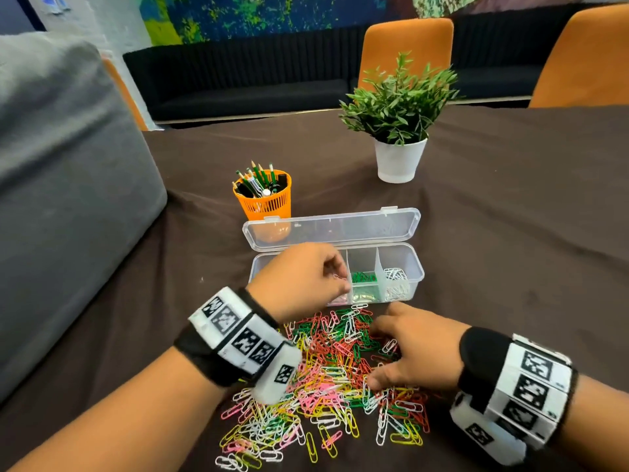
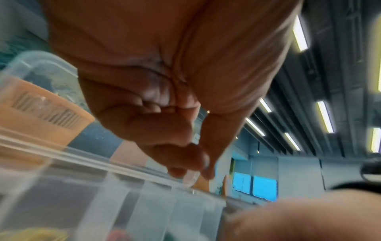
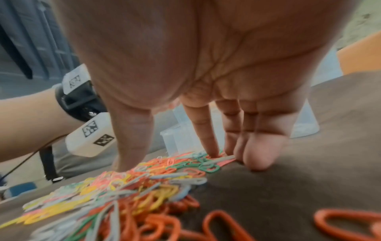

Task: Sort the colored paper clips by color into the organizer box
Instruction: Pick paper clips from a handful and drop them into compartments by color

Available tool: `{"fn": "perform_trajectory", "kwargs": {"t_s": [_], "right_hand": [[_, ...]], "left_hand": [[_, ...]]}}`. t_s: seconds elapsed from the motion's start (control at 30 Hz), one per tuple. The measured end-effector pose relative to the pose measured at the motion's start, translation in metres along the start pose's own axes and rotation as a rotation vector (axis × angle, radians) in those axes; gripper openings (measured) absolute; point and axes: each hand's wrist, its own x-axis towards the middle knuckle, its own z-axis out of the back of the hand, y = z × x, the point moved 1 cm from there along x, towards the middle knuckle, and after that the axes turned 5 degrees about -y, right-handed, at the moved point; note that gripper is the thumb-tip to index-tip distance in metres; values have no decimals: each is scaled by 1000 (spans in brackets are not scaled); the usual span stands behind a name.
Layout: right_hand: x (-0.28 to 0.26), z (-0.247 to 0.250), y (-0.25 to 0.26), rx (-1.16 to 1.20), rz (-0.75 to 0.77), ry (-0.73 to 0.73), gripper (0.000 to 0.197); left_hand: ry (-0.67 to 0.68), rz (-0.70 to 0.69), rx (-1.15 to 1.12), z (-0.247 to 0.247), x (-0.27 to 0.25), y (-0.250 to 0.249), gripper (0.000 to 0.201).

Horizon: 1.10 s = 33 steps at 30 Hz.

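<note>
Left hand point(image 1: 299, 277): fingertips pinched, seemingly on a pink clip, above the organizer box point(image 1: 401, 267). Right hand point(image 1: 413, 352): fingers spread flat on the clip pile point(image 1: 326, 376) beneath both wrists. Risk: the clip falls into the adjoining green compartment just right of the fingertips.

Quick head count of what's on the table

Two hands point(image 1: 299, 277) – one organizer box point(image 1: 408, 264) under the left one, with one open lid point(image 1: 333, 229) and, as far as I can make out, four compartments (the left hand covers part of them). One pile of paper clips point(image 1: 326, 379) under the right hand point(image 1: 415, 349) – way too many to count, five colours: red, yellow, green, pink, white. Beyond the hands: one pencil cup point(image 1: 265, 199), one potted plant point(image 1: 400, 120), two orange chairs point(image 1: 406, 46).
</note>
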Motion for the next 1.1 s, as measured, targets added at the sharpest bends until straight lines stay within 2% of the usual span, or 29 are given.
{"fn": "perform_trajectory", "kwargs": {"t_s": [0.07, 0.17, 0.2, 0.3, 0.37, 0.43, 0.53, 0.6, 0.67, 0.83, 1.1], "right_hand": [[4, -2, 10, -13, 30, 24, 84], [11, -11, 33, 17, 137, 30, 45], [12, -11, 39, 28, 169, 25, 32], [14, -9, 43, 63, 149, 23, 14], [14, -1, 41, 127, 112, -35, 8], [12, 4, 36, 346, 51, -104, 5], [6, 8, 29, 890, -26, -155, 4], [2, 8, 25, 1246, -73, -166, 5], [-1, 8, 23, 1454, -112, -184, 9], [-2, 12, 19, 1585, -143, -222, 16], [3, 21, 17, 1573, -183, -281, 15]], "left_hand": [[167, -15, 182, -1, -29, 11, 30], [351, -37, 481, -12, -65, 33, 73], [360, -29, 489, -17, -73, 38, 76], [304, -26, 419, -23, -83, 44, 45], [258, -19, 389, -23, -86, 47, 27], [216, -15, 337, -20, -88, 46, 16], [142, 40, 123, -13, -87, 47, 4], [95, 109, -135, -11, -87, 48, 12], [80, 192, -425, -10, -89, 47, 13], [19, 308, -855, -14, -94, 46, 10], [-35, 436, -1171, -27, -95, 57, 13]]}}
